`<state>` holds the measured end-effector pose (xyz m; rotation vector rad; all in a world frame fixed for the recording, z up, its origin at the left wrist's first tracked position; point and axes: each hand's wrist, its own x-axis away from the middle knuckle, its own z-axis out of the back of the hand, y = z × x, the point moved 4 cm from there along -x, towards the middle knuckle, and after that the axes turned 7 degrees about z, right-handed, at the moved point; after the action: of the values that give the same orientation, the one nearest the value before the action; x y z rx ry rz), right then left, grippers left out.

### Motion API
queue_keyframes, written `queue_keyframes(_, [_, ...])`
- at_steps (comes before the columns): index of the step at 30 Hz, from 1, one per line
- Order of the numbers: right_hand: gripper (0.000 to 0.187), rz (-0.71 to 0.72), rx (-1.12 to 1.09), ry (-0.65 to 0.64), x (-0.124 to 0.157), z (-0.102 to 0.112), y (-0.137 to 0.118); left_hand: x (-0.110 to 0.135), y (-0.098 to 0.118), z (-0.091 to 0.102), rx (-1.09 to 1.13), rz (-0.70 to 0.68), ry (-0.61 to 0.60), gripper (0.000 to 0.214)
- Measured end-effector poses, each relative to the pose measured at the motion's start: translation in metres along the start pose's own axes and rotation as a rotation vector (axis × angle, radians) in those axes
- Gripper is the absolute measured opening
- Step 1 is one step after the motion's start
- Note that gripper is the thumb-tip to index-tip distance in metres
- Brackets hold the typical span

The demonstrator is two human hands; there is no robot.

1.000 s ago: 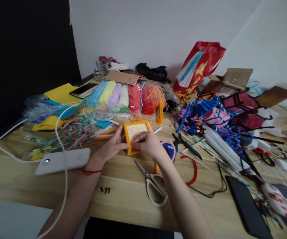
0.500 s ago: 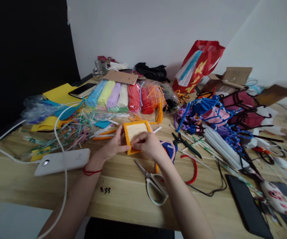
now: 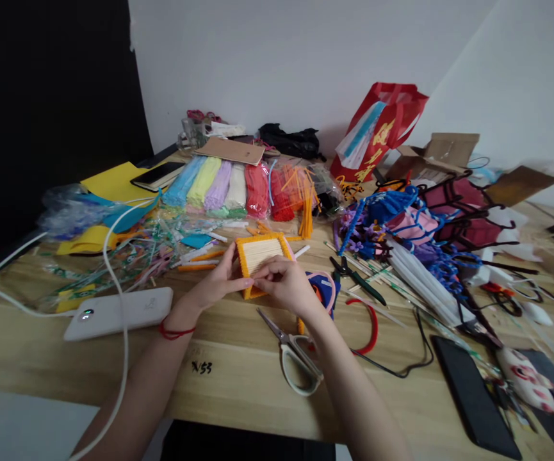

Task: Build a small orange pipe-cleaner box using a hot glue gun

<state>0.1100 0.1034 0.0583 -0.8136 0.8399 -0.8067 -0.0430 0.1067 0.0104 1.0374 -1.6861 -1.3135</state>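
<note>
A small square panel [image 3: 262,248] of pale sticks, edged in fuzzy orange pipe cleaner, stands tilted up over the table. My left hand [image 3: 219,280] grips its left edge, fingers behind and thumb across the lower front. My right hand [image 3: 282,282] is closed in a pinch at the panel's lower middle; what sits between those fingertips is too small to make out. Beneath my right wrist lie white-handled scissors [image 3: 300,365]. A blue piece with pink trim [image 3: 322,289] lies partly hidden behind my right forearm.
Bundles of coloured pipe cleaners [image 3: 231,182] lie at the back. To the left are a white power bank [image 3: 118,314] and its cable. Green-handled pliers [image 3: 360,282], a red curved pipe cleaner [image 3: 373,330] and a black phone [image 3: 473,397] lie on the right.
My left thumb has shifted slightly right, closer to my right fingertips. My right fingers have bent a little differently on the panel. The panel stays in nearly the same place.
</note>
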Motion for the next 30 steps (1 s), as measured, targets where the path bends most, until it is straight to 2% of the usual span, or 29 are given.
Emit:
queue_keyframes(7, [0.012, 0.010, 0.010, -0.013, 0.004, 0.000, -0.004, -0.001, -0.008, 0.005, -0.044, 0.017, 0.002, 0.116])
queue_keyframes(12, [0.015, 0.052, 0.050, -0.031, 0.005, 0.001, -0.007, -0.001, -0.014, 0.011, -0.108, -0.037, 0.048, 0.112])
queue_keyframes(20, [0.013, 0.052, 0.061, -0.040, 0.003, 0.002, -0.005, -0.004, -0.002, 0.017, -0.084, -0.040, 0.049, 0.121])
queue_keyframes(27, [0.010, 0.053, 0.058, -0.061, -0.001, 0.002, -0.005, 0.001, 0.003, 0.015, -0.083, -0.036, -0.006, 0.098])
queue_keyframes(30, [0.010, 0.022, 0.074, -0.115, -0.004, 0.004, -0.008, 0.002, 0.002, 0.013, -0.080, -0.023, 0.002, 0.099])
